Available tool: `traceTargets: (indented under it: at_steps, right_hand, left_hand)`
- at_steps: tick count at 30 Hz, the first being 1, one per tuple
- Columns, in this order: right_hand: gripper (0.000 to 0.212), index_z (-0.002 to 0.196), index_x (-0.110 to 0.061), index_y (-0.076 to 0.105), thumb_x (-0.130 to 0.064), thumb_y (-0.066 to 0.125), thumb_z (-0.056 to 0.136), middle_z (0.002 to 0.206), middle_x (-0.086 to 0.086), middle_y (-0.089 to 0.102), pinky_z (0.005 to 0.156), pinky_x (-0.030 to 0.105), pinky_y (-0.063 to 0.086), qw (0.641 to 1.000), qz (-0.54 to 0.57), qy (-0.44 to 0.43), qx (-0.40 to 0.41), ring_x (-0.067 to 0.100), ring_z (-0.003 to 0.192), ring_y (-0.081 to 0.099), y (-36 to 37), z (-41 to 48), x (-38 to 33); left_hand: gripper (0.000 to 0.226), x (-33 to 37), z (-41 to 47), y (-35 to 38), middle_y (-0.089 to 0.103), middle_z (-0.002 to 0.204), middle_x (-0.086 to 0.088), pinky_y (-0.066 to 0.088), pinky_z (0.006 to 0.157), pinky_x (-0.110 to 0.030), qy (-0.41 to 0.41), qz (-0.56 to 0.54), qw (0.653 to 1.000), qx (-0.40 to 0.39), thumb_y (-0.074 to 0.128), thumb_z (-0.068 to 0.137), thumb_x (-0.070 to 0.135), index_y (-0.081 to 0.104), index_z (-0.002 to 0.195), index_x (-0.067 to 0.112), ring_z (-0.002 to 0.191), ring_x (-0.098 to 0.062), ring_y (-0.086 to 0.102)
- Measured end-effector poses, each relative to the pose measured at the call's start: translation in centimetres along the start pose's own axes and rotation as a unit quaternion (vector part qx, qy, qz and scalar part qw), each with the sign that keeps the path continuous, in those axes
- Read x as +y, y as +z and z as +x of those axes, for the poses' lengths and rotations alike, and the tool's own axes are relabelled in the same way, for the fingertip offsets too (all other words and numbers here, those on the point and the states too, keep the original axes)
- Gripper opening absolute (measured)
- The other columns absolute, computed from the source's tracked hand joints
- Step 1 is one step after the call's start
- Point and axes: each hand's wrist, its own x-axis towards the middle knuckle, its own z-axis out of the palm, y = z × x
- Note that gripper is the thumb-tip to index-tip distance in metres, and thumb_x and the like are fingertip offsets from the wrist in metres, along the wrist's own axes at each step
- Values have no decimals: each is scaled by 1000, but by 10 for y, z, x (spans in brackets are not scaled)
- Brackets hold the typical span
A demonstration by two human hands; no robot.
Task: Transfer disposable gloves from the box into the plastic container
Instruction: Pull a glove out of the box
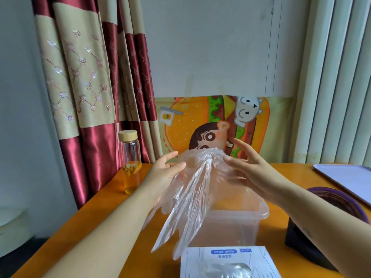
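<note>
Gloves: we hold the clear gloves mid-frame, with the bunched end up and the loose ends trailing toward the lower centre.
Hands: our left hand and right hand sit close together, each pinching the bunched top from its own side.
Container: the plastic container stands open on the desk, just below and right of the bundle, so the right hand is nearer.
Box: the box lies at the bottom edge.
Next: we judge 1 drop down-right.
</note>
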Motion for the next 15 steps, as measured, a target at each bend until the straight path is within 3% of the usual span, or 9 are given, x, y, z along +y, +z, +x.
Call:
traceTargets:
  at_steps: [2, 6, 10, 13, 15]
  right_hand:
    - [64, 130, -39, 43, -29, 72, 74, 108, 4, 68, 83, 36, 57, 997, -71, -29, -17, 17, 84, 70, 2, 3, 2]
    - [37, 116, -24, 65, -5, 67, 85, 106, 1, 71, 69, 20, 54, 983, -173, -45, -30, 4, 74, 65, -4, 18, 5]
    - [49, 128, -19, 58, 2, 64, 84, 108, -11, 67, 65, 16, 53, 960, -279, 0, -21, 3, 71, 65, -19, 32, 17]
    - [56, 135, -21, 50, -4, 64, 84, 116, -7, 63, 64, 15, 53, 911, -411, 25, -27, 4, 71, 64, -31, 35, 32]
    - [60, 140, -19, 44, -6, 64, 85, 100, -4, 66, 61, 14, 51, 894, -444, 52, -41, 2, 66, 62, -38, 35, 41]
  left_hand:
    - [49, -4, 8, 3, 59, 111, 6, 42, 67, -8, -1, 16, 1000, -3, 62, 92, 17, 46, 138, 22, 90, 7, 52]
    - [51, -9, 25, 11, 65, 103, -3, 43, 71, -12, 3, 57, 998, -32, 62, 92, 16, 43, 140, 20, 96, -5, 61]
    - [55, -13, 48, 8, 64, 98, 3, 42, 81, -18, -6, 193, 974, -118, 66, 90, 25, 42, 139, 25, 94, -7, 61]
    - [57, -19, 67, -3, 64, 99, 7, 45, 90, -26, -29, 297, 942, -156, 69, 87, 27, 43, 138, 26, 92, -7, 61]
    - [55, -23, 78, -10, 63, 103, 7, 45, 90, -26, -36, 354, 922, -150, 68, 88, 25, 44, 138, 25, 98, -10, 60]
